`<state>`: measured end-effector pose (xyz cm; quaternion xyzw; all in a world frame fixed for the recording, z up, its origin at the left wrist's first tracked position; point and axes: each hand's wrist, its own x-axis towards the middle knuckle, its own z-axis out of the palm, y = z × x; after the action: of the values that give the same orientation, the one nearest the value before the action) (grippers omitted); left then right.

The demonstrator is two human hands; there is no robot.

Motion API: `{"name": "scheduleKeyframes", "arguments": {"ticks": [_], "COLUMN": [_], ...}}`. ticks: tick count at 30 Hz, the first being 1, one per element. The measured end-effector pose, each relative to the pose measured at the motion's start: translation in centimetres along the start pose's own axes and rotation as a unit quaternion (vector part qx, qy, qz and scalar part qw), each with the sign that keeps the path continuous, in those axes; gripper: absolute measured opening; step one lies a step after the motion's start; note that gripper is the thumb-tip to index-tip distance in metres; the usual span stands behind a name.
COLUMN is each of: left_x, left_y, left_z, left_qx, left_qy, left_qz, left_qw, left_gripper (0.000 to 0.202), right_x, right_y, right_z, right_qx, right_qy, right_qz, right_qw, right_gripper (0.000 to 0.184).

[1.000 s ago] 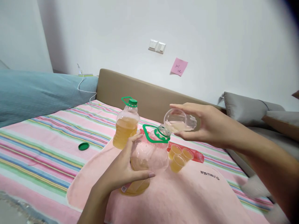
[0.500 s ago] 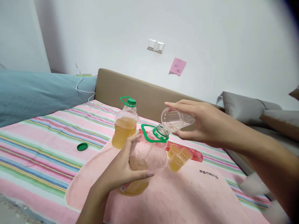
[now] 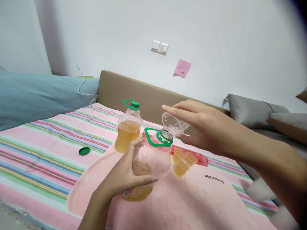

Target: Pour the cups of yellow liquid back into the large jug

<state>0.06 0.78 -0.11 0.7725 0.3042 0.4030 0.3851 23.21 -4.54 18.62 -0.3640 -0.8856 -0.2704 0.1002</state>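
My left hand [image 3: 126, 175] is wrapped round the body of a clear plastic bottle [image 3: 151, 159] with a green neck ring and handle, its mouth uncapped and a little yellow liquid at its bottom. My right hand [image 3: 203, 127] grips a small clear plastic cup [image 3: 173, 124], tipped steeply with its rim over the bottle's mouth. The cup looks almost empty. A second bottle [image 3: 128, 129], capped in green and holding more yellow liquid, stands just behind my left hand. Three small cups of yellow liquid [image 3: 182, 159] sit right of the open bottle.
A green cap [image 3: 84, 151] lies on the striped sheet to the left. A pink towel [image 3: 192, 204] covers the near bed. A red flat object [image 3: 200, 159] lies behind the cups. Beyond are a tan headboard [image 3: 120, 89], a blue blanket [image 3: 35, 95] and grey cushions [image 3: 251, 108].
My right hand has tipped the cup further over the bottle's mouth, and the liquid that was in the cup has drained out. My left hand has kept its hold.
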Motion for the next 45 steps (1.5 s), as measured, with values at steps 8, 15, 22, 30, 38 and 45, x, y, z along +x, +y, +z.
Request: {"name": "scheduleKeyframes", "arguments": {"ticks": [8,15,22,30,38,45], "left_x": [0.0,0.1,0.0,0.1,0.1,-0.2], "left_y": [0.2,0.0,0.0,0.0,-0.3,-0.5], "left_z": [0.0,0.0,0.0,0.0,-0.1,-0.2], "left_qx": [0.004,0.015,0.004,0.014,0.017,0.021], "left_qy": [0.004,0.006,0.004,0.006,0.008,0.018], "left_qz": [0.004,0.005,0.01,0.012,0.005,0.003], "left_qw": [1.0,1.0,1.0,1.0,1.0,1.0], "left_gripper": [0.101,0.102,0.101,0.101,0.099,0.099], "right_x": [0.4,0.1,-0.2,-0.8,-1.5,-2.5], "right_y": [-1.1,-1.2,-1.6,-1.1,0.9,1.7], "right_z": [-0.5,-0.3,0.1,1.2,2.5,5.0], "right_qx": [-0.037,-0.053,-0.105,-0.095,0.112,0.387], "right_qy": [0.018,0.031,0.05,0.077,0.107,0.125], "right_qz": [-0.061,-0.107,-0.146,-0.154,0.004,0.193], "right_qw": [0.997,0.992,0.982,0.98,0.988,0.893], "right_gripper": [0.055,0.041,0.038,0.038,0.061,0.075]}}
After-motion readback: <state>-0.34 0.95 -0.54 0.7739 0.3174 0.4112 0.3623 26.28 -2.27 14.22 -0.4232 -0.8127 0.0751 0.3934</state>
